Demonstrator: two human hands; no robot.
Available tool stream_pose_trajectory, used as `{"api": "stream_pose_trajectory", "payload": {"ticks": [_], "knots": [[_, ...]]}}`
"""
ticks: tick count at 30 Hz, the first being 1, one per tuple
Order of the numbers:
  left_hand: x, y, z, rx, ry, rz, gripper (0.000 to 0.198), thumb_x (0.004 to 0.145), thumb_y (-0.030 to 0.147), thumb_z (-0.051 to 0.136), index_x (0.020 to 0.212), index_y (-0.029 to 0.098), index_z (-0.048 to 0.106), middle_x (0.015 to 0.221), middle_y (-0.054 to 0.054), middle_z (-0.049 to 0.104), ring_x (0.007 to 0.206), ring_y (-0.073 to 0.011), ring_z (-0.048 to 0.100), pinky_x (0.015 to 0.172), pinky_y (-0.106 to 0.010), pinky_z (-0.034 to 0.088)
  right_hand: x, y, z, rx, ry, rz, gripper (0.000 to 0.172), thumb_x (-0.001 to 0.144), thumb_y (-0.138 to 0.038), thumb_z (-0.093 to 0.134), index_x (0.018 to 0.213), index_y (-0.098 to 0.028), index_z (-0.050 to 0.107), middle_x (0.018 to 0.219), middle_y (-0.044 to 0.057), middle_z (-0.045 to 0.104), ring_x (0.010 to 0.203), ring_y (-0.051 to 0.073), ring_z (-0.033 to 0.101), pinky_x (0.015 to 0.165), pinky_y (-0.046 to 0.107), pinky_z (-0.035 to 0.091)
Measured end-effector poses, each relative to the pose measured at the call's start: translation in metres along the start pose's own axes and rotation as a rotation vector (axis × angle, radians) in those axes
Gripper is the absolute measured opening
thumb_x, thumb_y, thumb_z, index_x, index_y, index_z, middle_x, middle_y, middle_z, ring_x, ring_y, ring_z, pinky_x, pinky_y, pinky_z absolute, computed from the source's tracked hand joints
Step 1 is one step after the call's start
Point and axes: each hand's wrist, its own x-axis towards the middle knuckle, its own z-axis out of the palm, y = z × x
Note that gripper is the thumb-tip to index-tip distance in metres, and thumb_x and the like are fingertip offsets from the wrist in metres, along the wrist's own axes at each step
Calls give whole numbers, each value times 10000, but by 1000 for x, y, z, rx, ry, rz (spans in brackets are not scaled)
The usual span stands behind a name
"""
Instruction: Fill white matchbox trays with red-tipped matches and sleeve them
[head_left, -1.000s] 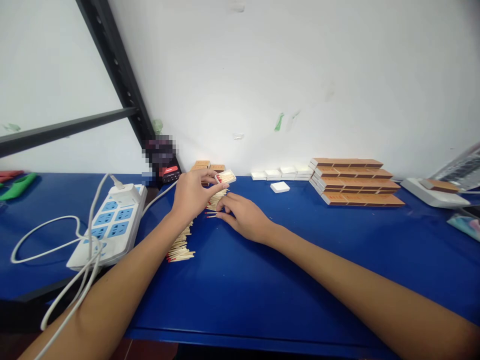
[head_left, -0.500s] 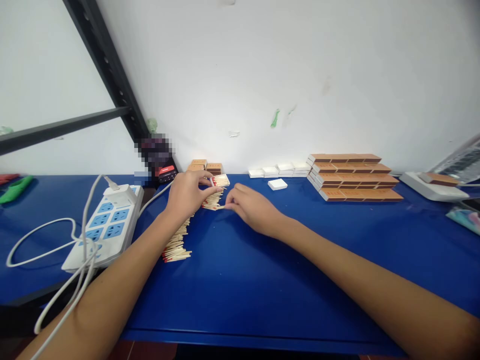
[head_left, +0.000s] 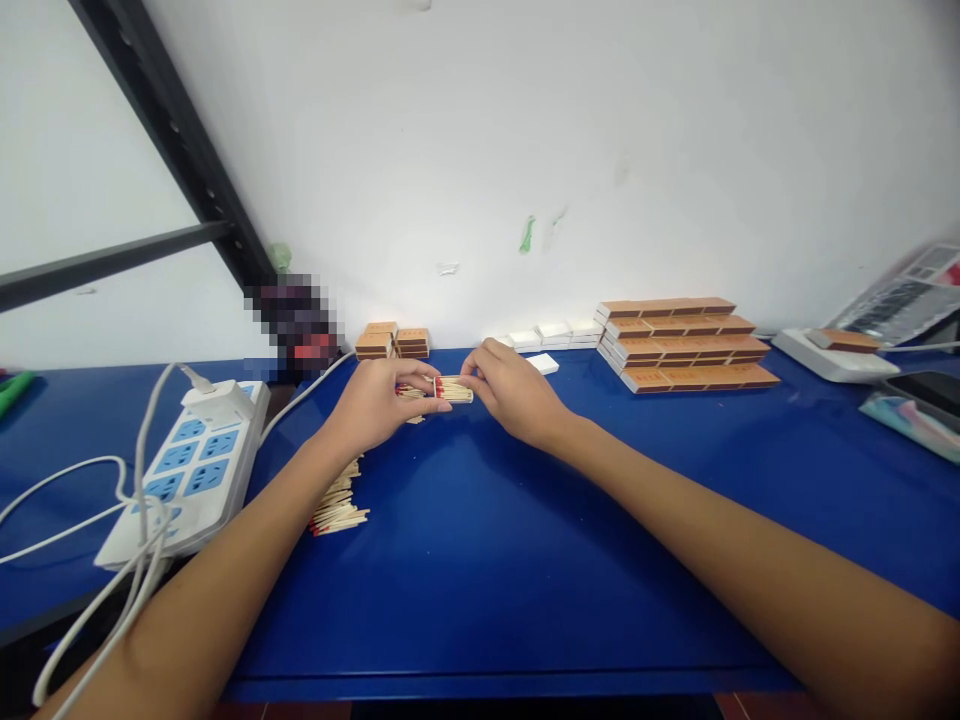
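Observation:
My left hand (head_left: pixel 375 400) pinches a small white matchbox tray (head_left: pixel 470 397) between thumb and fingers, held just above the table. Red-headed matches (head_left: pixel 450 388) lie side by side in the tray, heads to the left. At the tray's right end, my right hand (head_left: pixel 514 392) has thumb and forefinger closed on a match, its end mostly hidden by the fingertips. Loose matches (head_left: pixel 411 392) show behind my left hand. A larger pile of matches (head_left: pixel 339 508) lies beside my left forearm, partly covered by it.
Brown matchboxes (head_left: pixel 375 340) stand by the wall. White trays (head_left: pixel 555 332) line the wall, with one white tray (head_left: pixel 543 363) in front. Stepped stacks of matchboxes (head_left: pixel 675 350) stand on the right. A power strip (head_left: pixel 247 440) with white cables lies left, cables crossing my left forearm.
The tray has come down and forward from above the match pile. My right hand has brought a match from the pile to the tray's right end. The view has shifted slightly right.

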Motion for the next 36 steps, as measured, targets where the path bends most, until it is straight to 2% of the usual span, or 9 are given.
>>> {"api": "stream_pose_trajectory", "payload": {"ticks": [7,12,15,19,24,29,32,36], "knots": [[0,1,-2,18,22,6,392,761,494,898,1024,220,800,914,-36,842,903,-265,805,815,-329,613,-2,4,0,19,39,-58,100,1061,-236,562,1009,-192,634,1034,74,597,909,208,563,801,330,426],[3,-1,-8,80,107,0,372,784,522,872,976,212,798,917,-46,840,958,-285,798,865,-356,599,-5,-10,6,95,135,-63,139,1078,-253,525,1021,-188,634,1004,63,615,862,189,572,771,320,424],[4,-8,-11,95,212,-31,364,787,525,867,942,207,782,919,-50,839,926,-281,800,864,-366,593,-6,-24,18,91,25,-118,137,1061,-238,561,1000,-174,666,968,63,635,858,191,570,770,325,429],[5,-16,-13,104,292,-44,355,790,527,865,920,210,772,884,-37,835,887,-274,802,821,-358,595,-7,-34,34,79,-154,-194,164,1057,-255,582,1037,-165,718,1011,92,654,963,221,587,830,348,455],[5,-16,-11,86,307,-37,335,802,502,858,931,206,767,887,-30,835,882,-267,804,801,-347,600,-5,-34,39,165,-197,-150,145,1045,-250,618,1072,-176,739,1028,79,648,924,195,594,817,331,461],[3,-14,-11,91,293,-41,333,808,492,858,945,204,764,877,-37,834,890,-272,804,839,-365,606,-3,-34,37,221,-212,-88,71,1003,-200,668,949,-177,707,937,32,621,821,157,559,758,292,426],[3,-14,-11,103,296,-44,341,804,492,866,956,203,767,871,-40,835,895,-276,804,840,-368,605,-3,-34,34,222,-255,-51,64,1000,-209,674,945,-179,685,918,22,618,773,146,543,737,285,414],[3,-14,-11,112,287,-42,347,794,485,881,957,202,766,861,-37,834,903,-276,804,834,-359,598,-5,-33,26,189,-310,-46,79,1023,-210,640,953,-177,660,956,45,643,827,166,581,779,298,436]]}}
